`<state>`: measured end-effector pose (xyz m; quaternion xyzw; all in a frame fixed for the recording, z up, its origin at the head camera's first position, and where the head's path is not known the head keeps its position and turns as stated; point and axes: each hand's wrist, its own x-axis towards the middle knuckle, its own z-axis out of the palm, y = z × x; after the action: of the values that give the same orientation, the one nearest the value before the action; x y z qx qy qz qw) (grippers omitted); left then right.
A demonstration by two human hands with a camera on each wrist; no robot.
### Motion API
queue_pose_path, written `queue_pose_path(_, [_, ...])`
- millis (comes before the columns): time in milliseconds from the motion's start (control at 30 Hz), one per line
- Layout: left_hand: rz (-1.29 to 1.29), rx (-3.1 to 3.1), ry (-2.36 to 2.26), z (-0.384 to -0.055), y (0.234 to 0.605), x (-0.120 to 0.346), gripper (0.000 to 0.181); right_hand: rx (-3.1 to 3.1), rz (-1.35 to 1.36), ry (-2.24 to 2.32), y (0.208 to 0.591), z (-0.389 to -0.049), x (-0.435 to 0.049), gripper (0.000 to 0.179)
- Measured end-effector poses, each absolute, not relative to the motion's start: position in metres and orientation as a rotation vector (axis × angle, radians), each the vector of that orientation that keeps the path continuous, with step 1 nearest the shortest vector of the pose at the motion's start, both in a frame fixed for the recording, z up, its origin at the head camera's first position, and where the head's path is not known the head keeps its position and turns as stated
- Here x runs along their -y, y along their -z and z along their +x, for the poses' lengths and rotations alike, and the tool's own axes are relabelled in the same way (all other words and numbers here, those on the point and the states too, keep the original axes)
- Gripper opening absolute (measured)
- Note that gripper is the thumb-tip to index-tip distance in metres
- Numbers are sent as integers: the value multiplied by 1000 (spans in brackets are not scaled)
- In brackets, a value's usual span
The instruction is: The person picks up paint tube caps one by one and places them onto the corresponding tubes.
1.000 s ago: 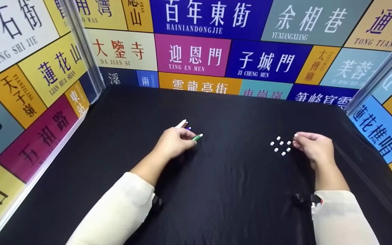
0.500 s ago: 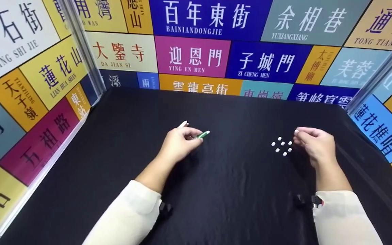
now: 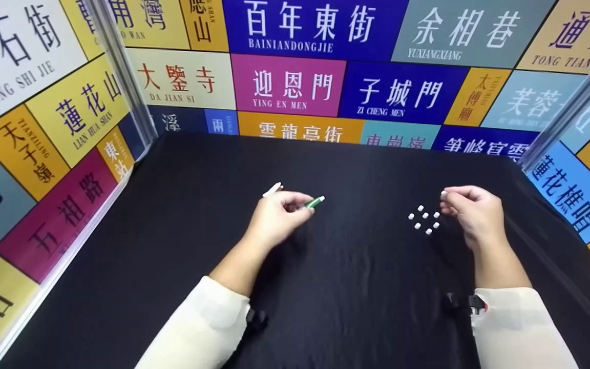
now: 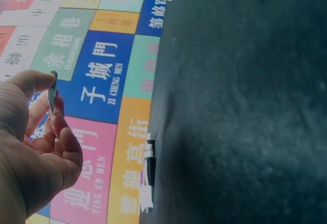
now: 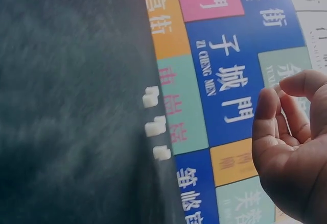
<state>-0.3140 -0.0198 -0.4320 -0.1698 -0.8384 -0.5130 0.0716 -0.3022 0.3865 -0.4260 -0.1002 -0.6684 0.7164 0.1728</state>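
Note:
My left hand [image 3: 279, 215] pinches a green marker [image 3: 314, 202] with a white end between thumb and fingers, raised over the cloth. In the left wrist view the held marker [image 4: 52, 94] appears as a thin dark sliver. Behind this hand lie other markers, largely hidden; a white one [image 3: 273, 189] shows in the head view. On the right, my right hand [image 3: 477, 218] pinches a tiny white piece [image 3: 444, 193] at its fingertips. Several small white pieces [image 3: 425, 216], cube-like, lie in a loose cluster on the cloth just left of that hand.
A black cloth [image 3: 356, 287] covers the table. Panels printed with large characters [image 3: 290, 84] rise along the back and both sides, with metal posts [image 3: 121, 66] at the corners. Dark straps [image 3: 461, 302] sit at both sleeve cuffs.
My left hand has moved right with the green marker, away from the other markers. The right hand has shifted slightly up and away from the white cluster, still pinching its piece.

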Motion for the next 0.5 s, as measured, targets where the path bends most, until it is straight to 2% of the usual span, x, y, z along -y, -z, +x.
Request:
queue_pose_path(233, [-538,2496,1535,-306,419,22,17,1871,-215,-1998,409,-295,-373,20])
queue_pose_path(500, [-545,2490,1562,-297,408,25,16,1885,-115,-1934,390,-281,-356,19])
